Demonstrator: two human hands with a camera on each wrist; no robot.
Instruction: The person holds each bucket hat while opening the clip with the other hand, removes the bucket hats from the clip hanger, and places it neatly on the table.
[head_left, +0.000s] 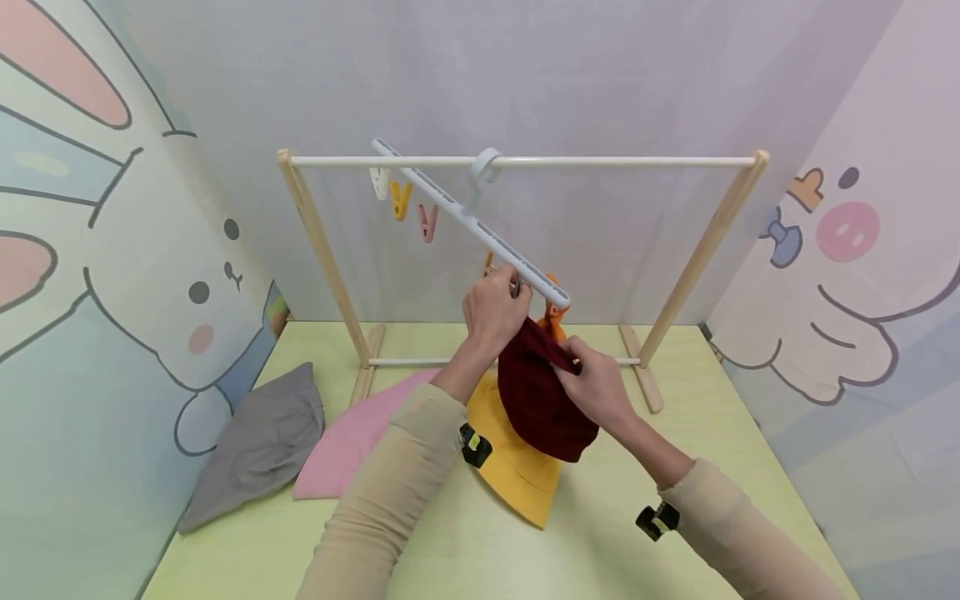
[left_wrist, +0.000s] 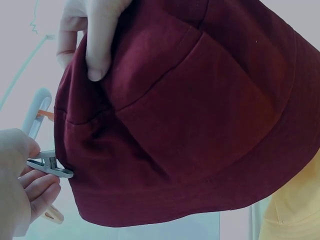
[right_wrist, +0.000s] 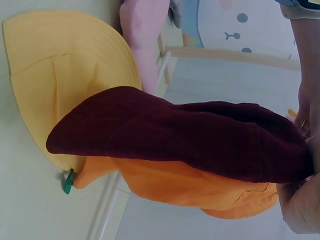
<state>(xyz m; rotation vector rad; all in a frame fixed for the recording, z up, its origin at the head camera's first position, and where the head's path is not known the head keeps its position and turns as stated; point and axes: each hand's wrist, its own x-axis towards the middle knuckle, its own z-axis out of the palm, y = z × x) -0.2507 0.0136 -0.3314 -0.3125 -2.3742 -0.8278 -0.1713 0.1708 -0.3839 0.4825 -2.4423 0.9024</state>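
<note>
A maroon bucket hat (head_left: 536, 396) hangs crown-down below the near end of a pale hanger (head_left: 480, 225). My right hand (head_left: 596, 383) grips its cloth, with the thumb on the near side. At the hat's edge, my left hand (head_left: 497, 310) pinches a grey clothespin (left_wrist: 50, 164); the pin's tip meets the cloth, but I cannot tell whether it bites. Right behind the maroon hat is an orange hat (right_wrist: 165, 182) with a green tip, mostly covered in the head view. Beneath them lies a yellow bucket hat (head_left: 517, 475) on the table.
The hanger hooks over the white rail of a wooden rack (head_left: 615, 162). White, yellow and pink clothespins (head_left: 427, 223) dangle from its far half. A grey hat (head_left: 262, 450) and a pink hat (head_left: 352, 442) lie on the table's left side, the pink one beside my left sleeve.
</note>
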